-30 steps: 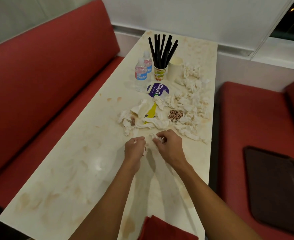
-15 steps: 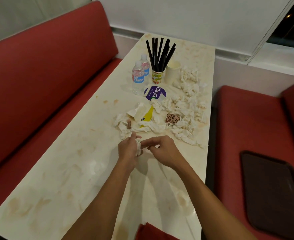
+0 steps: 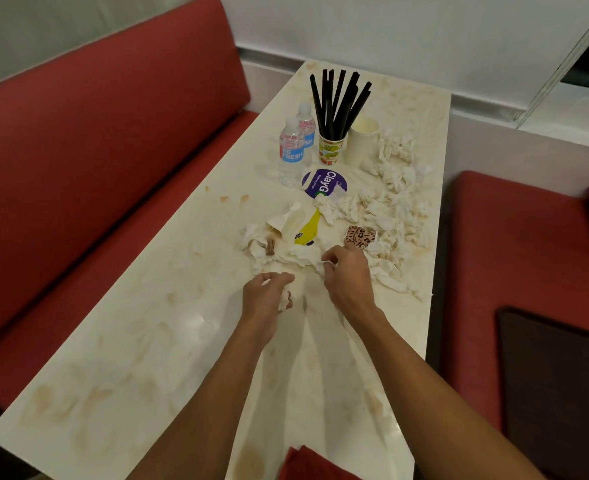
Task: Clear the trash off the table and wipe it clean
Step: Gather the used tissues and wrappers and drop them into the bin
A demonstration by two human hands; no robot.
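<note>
left hand point(image 3: 267, 299) curled round a crumpled tissue wad point(image 3: 285, 299) above the counter point(image 3: 147, 341); right hand point(image 3: 346, 275) knuckles-up, pinching a tissue scrap point(image 3: 324, 264) at the tissue pile point(image 3: 390, 216) edge.

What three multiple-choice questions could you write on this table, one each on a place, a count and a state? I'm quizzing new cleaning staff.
1. Where does the cup of straws stand?
A) on the bench
B) beside the water bottles
C) on the tray

2. How many water bottles are on the table?
A) one
B) two
C) four

3. What is the left hand doing?
A) lying flat, empty
B) gripping a bottle
C) holding a crumpled napkin

Answers:
1 B: the cup stands just right of the bottles at the table's far end.
2 B: two capped bottles stand together.
3 C: its fingers curl round a white wad.
</note>
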